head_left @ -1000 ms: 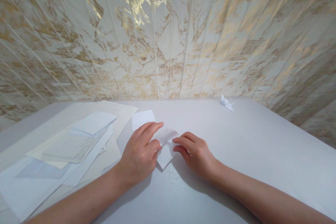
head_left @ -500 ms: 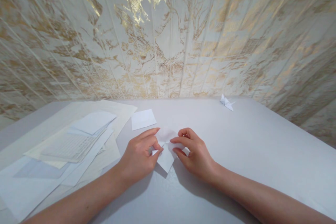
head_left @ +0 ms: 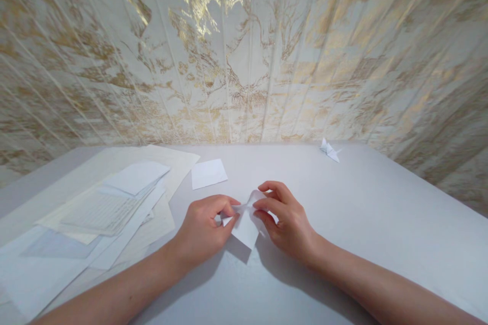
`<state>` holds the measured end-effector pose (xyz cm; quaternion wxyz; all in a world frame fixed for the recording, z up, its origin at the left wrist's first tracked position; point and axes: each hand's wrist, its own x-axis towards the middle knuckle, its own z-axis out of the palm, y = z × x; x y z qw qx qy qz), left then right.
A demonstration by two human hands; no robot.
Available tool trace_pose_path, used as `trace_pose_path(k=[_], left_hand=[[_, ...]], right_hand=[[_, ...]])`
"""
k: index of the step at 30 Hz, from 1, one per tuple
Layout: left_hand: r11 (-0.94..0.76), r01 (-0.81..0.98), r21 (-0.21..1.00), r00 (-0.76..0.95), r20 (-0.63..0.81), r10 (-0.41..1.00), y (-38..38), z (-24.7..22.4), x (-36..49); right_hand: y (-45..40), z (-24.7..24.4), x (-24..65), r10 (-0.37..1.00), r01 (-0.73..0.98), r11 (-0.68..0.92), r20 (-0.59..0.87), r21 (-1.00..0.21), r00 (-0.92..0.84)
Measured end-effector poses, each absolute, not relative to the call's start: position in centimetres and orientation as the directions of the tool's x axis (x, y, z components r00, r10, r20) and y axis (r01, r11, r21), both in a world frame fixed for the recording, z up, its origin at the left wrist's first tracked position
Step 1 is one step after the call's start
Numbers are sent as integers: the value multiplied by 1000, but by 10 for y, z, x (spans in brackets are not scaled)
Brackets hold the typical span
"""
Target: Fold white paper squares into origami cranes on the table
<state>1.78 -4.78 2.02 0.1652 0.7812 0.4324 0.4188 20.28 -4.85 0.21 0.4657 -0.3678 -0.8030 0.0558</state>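
Note:
A partly folded sheet of white paper (head_left: 247,228) is held just above the table between my two hands. My left hand (head_left: 208,223) pinches its left side between thumb and index finger. On the other side, my right hand (head_left: 284,216) grips the paper's right edge with thumb and fingers. A pointed lower corner of the sheet faces me and casts a shadow on the table. The upper part is bent and curls up between my fingertips. Some of the folds are hidden behind my fingers.
A small square of white paper (head_left: 209,173) lies beyond my left hand. At the far right rests a folded paper crane (head_left: 330,150). Several loose sheets, some printed, form a paper pile (head_left: 102,213) on the left. A gold-patterned curtain (head_left: 244,61) hangs behind the table (head_left: 381,203).
The paper has turned and shifted slightly right. Its upper part, earlier spread wide, is now drawn together between my hands. My left fingers have moved a little to the right.

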Motion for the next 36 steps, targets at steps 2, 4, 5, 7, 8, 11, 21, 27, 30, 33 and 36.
trace_pose_path(k=[2,4,5,7,8,11,21,27,30,33,36], left_hand=[[-611,542,577,300,546,782,-48,21,17],[-629,559,539,312,566,763,-47,21,14],[-631,571,526,313,571,759,-47,20,13],[-618,593,515,305,567,765,-45,19,11],[-606,599,524,297,557,775,-44,19,10],[-514,579,634,227,480,848,-42,20,11],[-24,144,989,111,8,994,-38,27,16],[-6,72,997,213,-9,977,-43,23,18],[5,-46,999,321,10,947,-42,18,14],[9,-154,988,449,62,891,-41,16,10],[1,-73,997,444,32,896,-40,16,9]], right_hand=[[-47,1,203,636,535,728,714,-428,-294],[-46,1,204,655,529,716,702,-456,-280],[-45,1,205,672,528,702,690,-478,-269],[-46,5,206,714,529,665,655,-527,-247],[-46,7,206,734,529,648,635,-549,-241],[-47,15,207,775,485,623,569,-614,-274],[-48,13,207,734,330,672,536,-663,-417],[-52,11,204,738,317,672,568,-669,-365],[-48,11,204,809,310,587,522,-748,-270],[-44,10,205,888,238,457,424,-857,-176],[-42,10,205,928,117,362,345,-925,-142]])
